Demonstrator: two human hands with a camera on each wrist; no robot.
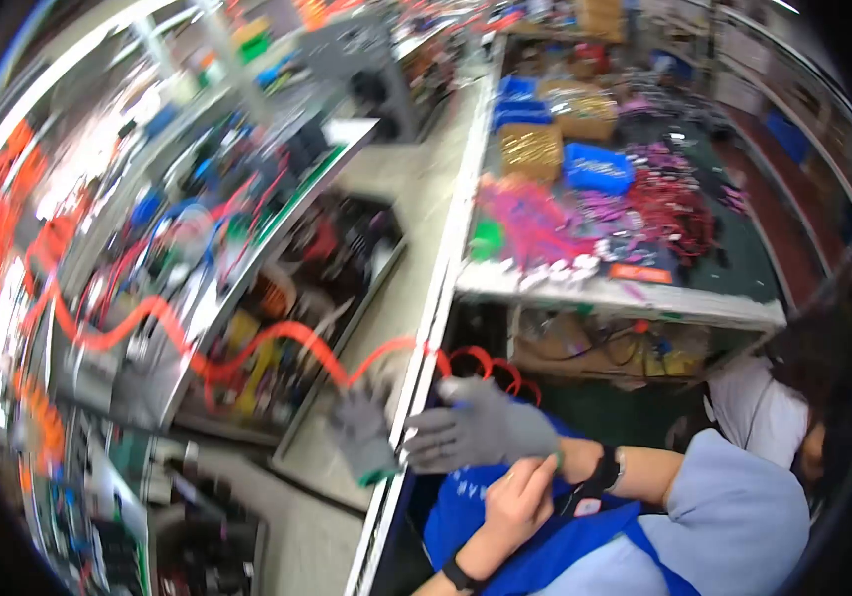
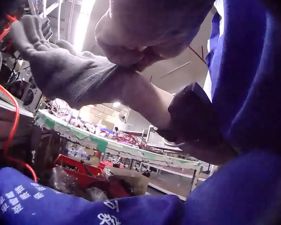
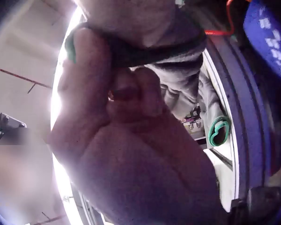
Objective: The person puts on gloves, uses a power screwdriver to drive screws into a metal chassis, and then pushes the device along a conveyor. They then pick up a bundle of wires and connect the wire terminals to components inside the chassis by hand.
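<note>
My right hand (image 1: 461,432) wears a grey knit glove (image 2: 75,77), its fingers extended toward the left of the head view. At that wrist my bare left hand (image 1: 520,502) pinches the glove's green cuff (image 3: 140,58) between thumb and curled fingers. In the left wrist view the bare hand looms large above the gloved one, beside the black wrist strap (image 2: 192,110). A second grey glove (image 1: 358,437) with a green cuff lies on the bench edge, just beyond the gloved fingertips.
An orange coiled hose (image 1: 277,333) stretches across the left side. A bench (image 1: 644,295) ahead bears blue bins (image 1: 597,169) and heaps of red and pink wires. Left stand racks with trays of parts. Someone in a white shirt (image 1: 759,407) is at the right.
</note>
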